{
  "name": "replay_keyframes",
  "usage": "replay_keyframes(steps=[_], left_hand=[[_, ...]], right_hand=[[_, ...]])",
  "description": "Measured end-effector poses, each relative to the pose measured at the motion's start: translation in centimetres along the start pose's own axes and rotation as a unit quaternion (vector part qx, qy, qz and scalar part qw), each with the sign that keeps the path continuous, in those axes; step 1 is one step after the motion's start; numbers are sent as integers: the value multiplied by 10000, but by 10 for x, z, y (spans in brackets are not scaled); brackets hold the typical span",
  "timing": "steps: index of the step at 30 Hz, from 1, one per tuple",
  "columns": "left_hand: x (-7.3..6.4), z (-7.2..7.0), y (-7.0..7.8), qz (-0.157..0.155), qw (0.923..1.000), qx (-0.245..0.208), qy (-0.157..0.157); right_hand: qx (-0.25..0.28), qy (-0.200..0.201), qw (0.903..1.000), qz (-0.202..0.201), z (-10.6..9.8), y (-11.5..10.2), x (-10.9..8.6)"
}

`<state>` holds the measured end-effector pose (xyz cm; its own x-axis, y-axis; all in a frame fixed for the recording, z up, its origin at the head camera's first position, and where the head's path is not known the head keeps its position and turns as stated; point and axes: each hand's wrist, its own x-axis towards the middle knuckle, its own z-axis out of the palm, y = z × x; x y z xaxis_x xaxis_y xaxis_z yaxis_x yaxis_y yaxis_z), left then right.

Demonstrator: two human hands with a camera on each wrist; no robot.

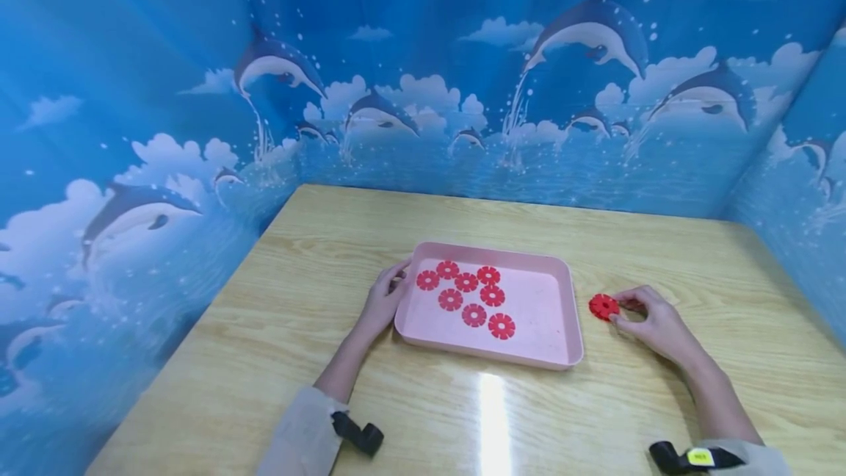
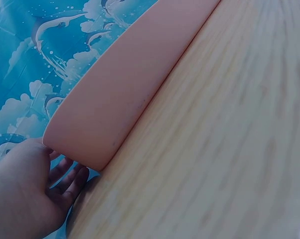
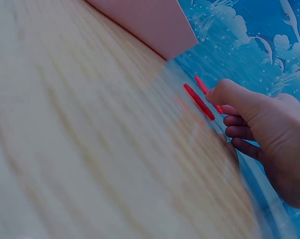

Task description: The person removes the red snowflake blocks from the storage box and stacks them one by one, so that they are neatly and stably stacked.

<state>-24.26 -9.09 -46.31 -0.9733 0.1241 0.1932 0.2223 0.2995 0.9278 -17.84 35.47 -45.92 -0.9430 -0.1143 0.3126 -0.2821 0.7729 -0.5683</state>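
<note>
A shallow pink tray (image 1: pixel 535 307) holds several red, notched, flower-like discs (image 1: pixel 451 300), each with a hole in its middle. At its left side my left hand (image 1: pixel 383 301) holds the wall, fingers bent against the outside in the left wrist view. To the right of the tray, my right hand (image 1: pixel 654 323) pinches a red disc (image 3: pixel 202 85) between thumb and forefinger. Close below it lies another red disc (image 3: pixel 199 102) at the tabletop; the two overlap in the head view. The other fingers of the right hand are loosely curled.
The wood-grain table (image 1: pixel 264 380) carries the tray near its middle. A blue curtain (image 1: pixel 423 167) printed with dolphins and clouds hangs behind the table and along both sides. Black straps with small mounts (image 1: pixel 357 433) sit on both forearms.
</note>
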Motion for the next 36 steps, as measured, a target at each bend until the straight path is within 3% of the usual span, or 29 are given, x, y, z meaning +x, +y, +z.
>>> replay_keyframes(steps=[13, 21, 24, 30, 36], left_hand=[[1, 0, -1, -27, 10000, -38, -27], [-13, -5, 37, 59, 10000, 20, -69], [-12, -5, 34, 63, 10000, 28, -62], [0, -1, 4, 21, 10000, 35, -35], [-1, -1, 6, -60, 10000, 9, -12]], right_hand=[[-41, -66, 9999, 79, 0, -1, 0], [-40, -115, 9999, 113, -1, -3, 0], [-35, -122, 9999, 116, -1, -3, 0], [-51, -138, 9998, 141, 0, -1, 1], [-57, -185, 9996, 226, -1, -3, 0]])
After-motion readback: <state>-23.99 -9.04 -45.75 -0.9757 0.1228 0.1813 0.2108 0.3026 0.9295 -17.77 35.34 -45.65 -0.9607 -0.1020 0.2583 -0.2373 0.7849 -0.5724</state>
